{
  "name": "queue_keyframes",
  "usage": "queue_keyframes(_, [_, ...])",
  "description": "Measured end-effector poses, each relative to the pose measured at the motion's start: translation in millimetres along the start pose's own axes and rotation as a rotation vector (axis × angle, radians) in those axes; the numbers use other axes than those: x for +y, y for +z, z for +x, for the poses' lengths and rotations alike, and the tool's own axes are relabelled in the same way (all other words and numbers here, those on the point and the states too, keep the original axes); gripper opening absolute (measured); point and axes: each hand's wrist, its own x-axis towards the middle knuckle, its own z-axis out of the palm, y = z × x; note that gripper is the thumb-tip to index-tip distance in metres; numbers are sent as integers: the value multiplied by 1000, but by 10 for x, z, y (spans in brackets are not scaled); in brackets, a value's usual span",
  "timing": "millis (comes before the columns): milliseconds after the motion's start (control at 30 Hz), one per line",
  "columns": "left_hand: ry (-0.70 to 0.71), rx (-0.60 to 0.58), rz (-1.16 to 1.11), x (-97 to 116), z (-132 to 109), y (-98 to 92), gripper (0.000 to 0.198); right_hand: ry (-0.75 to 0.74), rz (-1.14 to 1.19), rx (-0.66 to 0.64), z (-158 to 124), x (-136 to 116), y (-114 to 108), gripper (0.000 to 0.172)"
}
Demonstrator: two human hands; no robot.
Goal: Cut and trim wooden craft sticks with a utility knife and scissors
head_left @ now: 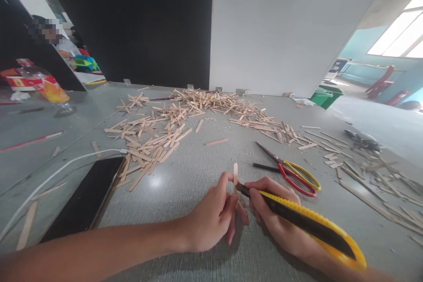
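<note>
My left hand (218, 213) pinches a small wooden craft stick (235, 172) upright between thumb and fingers, its rounded end pointing up. Wrapped around a yellow and black utility knife (307, 218) is my right hand (274, 209). The knife's front end meets the stick just above my left thumb; whether the blade cuts into it I cannot tell. Scissors (287, 167) with red and yellow handles lie just beyond my right hand, over a thin black rod (264, 166). Two loose sticks, one of them a short stick (216, 142), lie ahead of my hands.
A heap of craft sticks (218, 101) arcs across the table. A phone (87, 198) with a white cable (66, 165) lies at left, a bottle (46, 83) behind it. Thin wood strips (370, 194) are scattered right. Black and white panels (291, 26) stand at the back. Another person sits far left.
</note>
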Motion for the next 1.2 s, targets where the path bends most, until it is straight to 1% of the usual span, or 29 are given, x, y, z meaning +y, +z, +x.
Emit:
queue_keyframes(67, [4,-17,-7,2,1,-8,29,100,57,-54,-17,43,-8,30])
queue_keyframes(133, [2,-39,-24,15,3,-24,28,141,109,-87,-30,97,-12,33])
queue_keyframes(233, [-7,-74,-53,46,7,-54,25,116,101,-90,-21,144,-27,32])
queue_keyframes(300, [-14,-97,-62,58,11,-67,23,91,62,-95,4,124,-51,31])
queue_keyframes(367, [-21,-110,-62,56,14,-68,21,4,-18,-81,38,63,-80,30])
queue_keyframes(433, [-27,-106,-52,42,16,-59,18,-130,-108,-53,66,-15,-102,27])
queue_keyframes(533, [-38,-91,-29,22,11,-42,15,-278,-152,-32,74,-88,-94,21])
queue_keyframes(700, [-50,-78,-8,23,-13,-30,17,-442,-203,49,0,-26,-5,15])
queue_keyframes(767, [-54,-71,-11,27,-18,-21,21,-511,-242,67,-35,5,22,16])
queue_keyframes(833, [-55,-67,-31,32,-16,-13,24,-550,-275,73,-59,14,38,19])
queue_keyframes(900, [-51,-67,-63,41,-8,-15,26,-547,-267,90,-67,0,47,20])
queue_keyframes(1000, [-39,-69,-105,57,8,-52,30,-483,-194,117,-57,-41,49,13])
queue_keyframes(1067, [-36,-69,-122,64,14,-85,31,-436,-135,108,-47,-58,45,11])
queue_keyframes(1200, [-44,-71,-153,65,16,-110,30,-321,-19,101,-21,-48,22,14])
